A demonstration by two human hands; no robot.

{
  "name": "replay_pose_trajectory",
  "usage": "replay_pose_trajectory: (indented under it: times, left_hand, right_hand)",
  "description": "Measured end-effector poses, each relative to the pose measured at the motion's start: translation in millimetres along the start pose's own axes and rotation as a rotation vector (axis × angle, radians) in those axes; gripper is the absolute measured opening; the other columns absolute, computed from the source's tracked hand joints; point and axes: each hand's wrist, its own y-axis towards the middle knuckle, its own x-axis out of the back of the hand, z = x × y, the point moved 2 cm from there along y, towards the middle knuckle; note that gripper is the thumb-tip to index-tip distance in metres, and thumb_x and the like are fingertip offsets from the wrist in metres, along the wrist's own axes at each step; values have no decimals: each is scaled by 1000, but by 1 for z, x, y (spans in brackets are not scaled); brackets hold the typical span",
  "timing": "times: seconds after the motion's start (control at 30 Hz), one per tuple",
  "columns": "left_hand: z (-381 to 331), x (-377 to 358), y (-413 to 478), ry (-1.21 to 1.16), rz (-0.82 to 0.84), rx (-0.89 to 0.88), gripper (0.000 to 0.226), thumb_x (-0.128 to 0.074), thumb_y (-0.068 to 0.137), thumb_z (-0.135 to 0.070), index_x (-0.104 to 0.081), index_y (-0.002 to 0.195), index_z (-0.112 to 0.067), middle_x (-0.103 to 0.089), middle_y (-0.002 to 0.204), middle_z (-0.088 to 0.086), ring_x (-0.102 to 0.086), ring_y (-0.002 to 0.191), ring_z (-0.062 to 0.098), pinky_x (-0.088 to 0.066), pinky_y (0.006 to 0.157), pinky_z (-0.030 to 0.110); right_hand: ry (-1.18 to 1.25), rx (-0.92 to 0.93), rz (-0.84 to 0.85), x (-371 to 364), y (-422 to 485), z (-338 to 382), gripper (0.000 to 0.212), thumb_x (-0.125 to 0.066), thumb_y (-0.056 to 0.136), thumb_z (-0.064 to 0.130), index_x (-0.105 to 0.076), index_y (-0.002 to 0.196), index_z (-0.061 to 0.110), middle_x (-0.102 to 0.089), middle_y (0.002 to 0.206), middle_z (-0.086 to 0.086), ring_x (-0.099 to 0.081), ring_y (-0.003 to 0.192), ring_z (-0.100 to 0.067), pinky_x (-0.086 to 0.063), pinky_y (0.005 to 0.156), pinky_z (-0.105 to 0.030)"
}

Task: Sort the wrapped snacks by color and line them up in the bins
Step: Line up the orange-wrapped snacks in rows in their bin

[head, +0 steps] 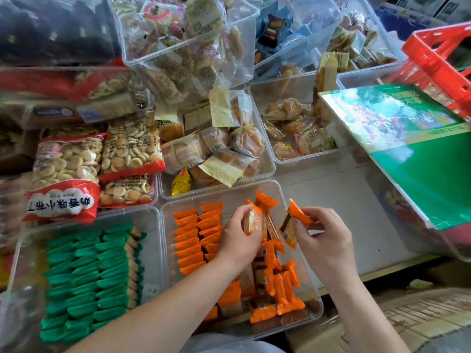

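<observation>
Working above the loose heap of orange-wrapped snacks (267,289) at the near end of the clear plastic bin (229,193), my left hand (237,238) grips a small stack of orange packets (251,221) while my right hand (327,240) pinches a single orange packet (293,225) beside the stack. I'd square that one onto the stack, then stand them beside the two orange rows (197,233), where bare bin floor shows toward the far wall. The green cardboard box (420,179) crowds the right, so I'd keep that elbow in.
</observation>
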Motion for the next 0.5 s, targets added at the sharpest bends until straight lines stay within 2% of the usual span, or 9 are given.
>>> replay_pose_trajectory:
  times: [0.1,0.23,0.37,0.43,0.5]
  left_hand:
    - [3,26,-13,-166,53,1,75,-62,96,-2,-38,147,-50,-66,116,-6,-71,101,23,-63,80,33]
    - [16,37,-18,7,181,50,49,-60,98,-3,-56,142,-25,-62,128,-6,-61,123,15,-49,96,23]
    - [19,18,-15,56,365,84,46,-67,101,-21,-57,146,-26,-59,143,-2,-50,138,15,-46,110,32]
    - [21,6,-9,121,355,78,49,-65,102,-30,-53,149,-26,-53,149,1,-46,141,17,-44,113,36]
    - [21,-2,-2,199,248,78,56,-62,102,-36,-47,153,-20,-46,156,4,-48,140,22,-43,116,41]
  right_hand:
    - [27,-46,35,-3,-5,7,18,-80,87,18,-67,91,30,-64,91,12,-64,84,-4,-56,67,-24]
    - [7,-95,57,-15,-17,11,13,-78,88,20,-70,91,29,-65,88,10,-62,82,-2,-52,67,-24]
    - [-24,-75,5,-13,-28,15,13,-77,90,19,-68,93,27,-63,91,10,-60,85,2,-53,69,-25]
    - [-24,-72,-9,-8,-32,15,13,-76,91,20,-68,94,28,-63,92,11,-60,87,2,-53,69,-24]
    - [-13,-84,-11,-4,-33,14,11,-76,91,21,-69,96,29,-63,92,12,-60,88,1,-54,70,-25]
